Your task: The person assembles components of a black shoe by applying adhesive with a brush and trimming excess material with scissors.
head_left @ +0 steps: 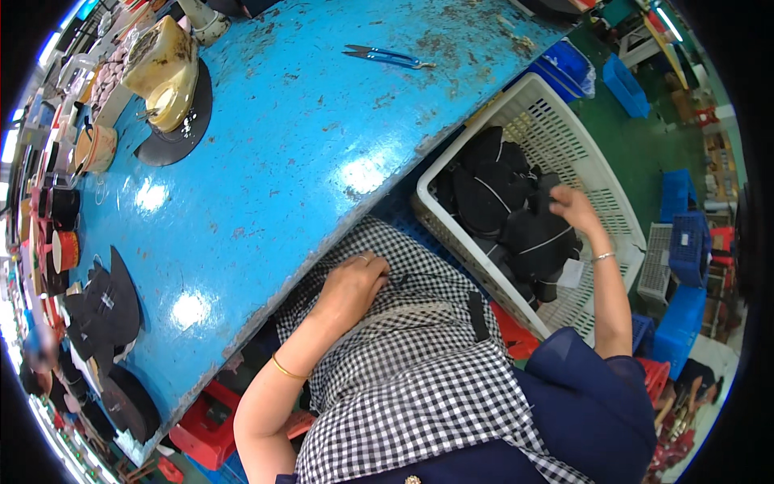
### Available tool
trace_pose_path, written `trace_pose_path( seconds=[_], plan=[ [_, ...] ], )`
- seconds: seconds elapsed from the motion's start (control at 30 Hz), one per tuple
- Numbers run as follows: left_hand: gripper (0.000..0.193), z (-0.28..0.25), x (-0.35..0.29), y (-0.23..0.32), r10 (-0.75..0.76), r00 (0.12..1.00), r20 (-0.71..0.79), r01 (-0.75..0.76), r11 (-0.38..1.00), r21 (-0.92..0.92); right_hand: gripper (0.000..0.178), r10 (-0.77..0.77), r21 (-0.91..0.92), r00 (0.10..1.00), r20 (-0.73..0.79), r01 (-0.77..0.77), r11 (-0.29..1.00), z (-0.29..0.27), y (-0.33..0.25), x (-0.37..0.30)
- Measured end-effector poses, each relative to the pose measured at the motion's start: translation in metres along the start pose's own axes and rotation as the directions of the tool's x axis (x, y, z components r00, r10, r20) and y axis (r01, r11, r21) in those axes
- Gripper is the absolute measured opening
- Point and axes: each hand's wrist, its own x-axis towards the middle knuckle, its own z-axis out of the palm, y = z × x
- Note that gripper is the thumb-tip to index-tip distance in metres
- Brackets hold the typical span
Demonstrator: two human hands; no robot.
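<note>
My right hand (pixel 574 208) reaches into a white plastic basket (pixel 592 137) on the right. Its fingers pinch the upper edge of a black fabric piece (pixel 538 238), which has a thin pale line across it. More black pieces (pixel 484 189) with similar pale lines are heaped in the basket against it. Palm down, my left hand (pixel 351 286) rests on the black-and-white checked apron (pixel 419 363) over my lap. Its fingers are curled in, with nothing showing in them.
A worn blue table (pixel 266 153) spans the left, bearing blue-handled thread snips (pixel 385 56), a yellowed machine-like block (pixel 165 77) on a dark curved plate, and black fabric parts (pixel 105 306). A red stool (pixel 205 427) stands below its edge. Blue crates (pixel 681 323) line the right.
</note>
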Motion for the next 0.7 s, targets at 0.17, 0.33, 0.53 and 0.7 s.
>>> trace_pose_path(
  seconds=[0.17,0.33,0.53,0.7],
  plan=[
    [0.015,-0.009,0.0,0.0,-0.008,0.995,-0.104,-0.021,0.962,-0.272,0.017,-0.435,0.419,0.891,0.131,0.348,0.839,0.038,-0.16,-0.03],
    [0.015,-0.062,-0.002,0.058,-0.221,0.963,0.156,0.271,0.783,-0.56,0.053,-0.732,0.641,0.55,0.402,0.402,0.654,0.072,-0.253,-0.069],
    [0.016,-0.087,-0.029,0.08,-0.291,0.953,0.087,0.232,0.511,-0.828,0.039,-0.793,0.82,0.475,0.382,0.221,0.528,0.062,-0.282,-0.084],
    [0.014,-0.081,-0.023,0.069,-0.038,0.973,-0.229,-0.117,0.772,-0.624,0.01,-0.841,0.657,0.503,0.202,0.567,0.497,0.054,-0.3,-0.089]
  ],
)
